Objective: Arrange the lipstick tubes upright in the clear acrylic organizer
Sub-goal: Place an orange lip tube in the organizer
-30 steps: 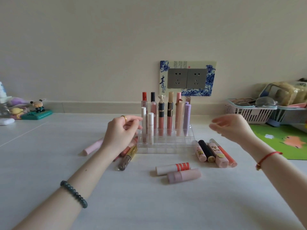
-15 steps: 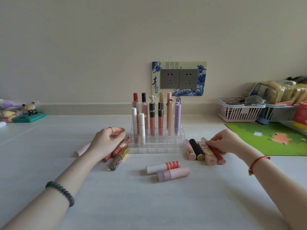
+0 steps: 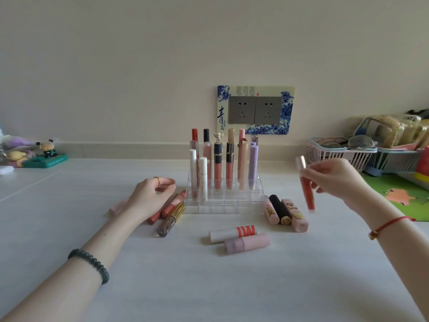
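Two tubes [image 3: 240, 238] lie flat nearest you on the desk [image 3: 209, 287], pointing left-right. Your right hand [image 3: 334, 180] pinches an orange tube [image 3: 306, 184] almost upright, in the air. Your left hand [image 3: 151, 196], fingers curled, rests on lying tubes [image 3: 171, 211]. Three more [image 3: 286, 211] lie right. Farther, the clear organizer [image 3: 224, 198] holds about nine upright.

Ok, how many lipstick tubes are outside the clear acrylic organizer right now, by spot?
Left-side tubes beside the left hand: 4
White and pink tubes in front: 2
Pink and black tubes at right: 3
Orange tube in right hand: 1
Total: 10
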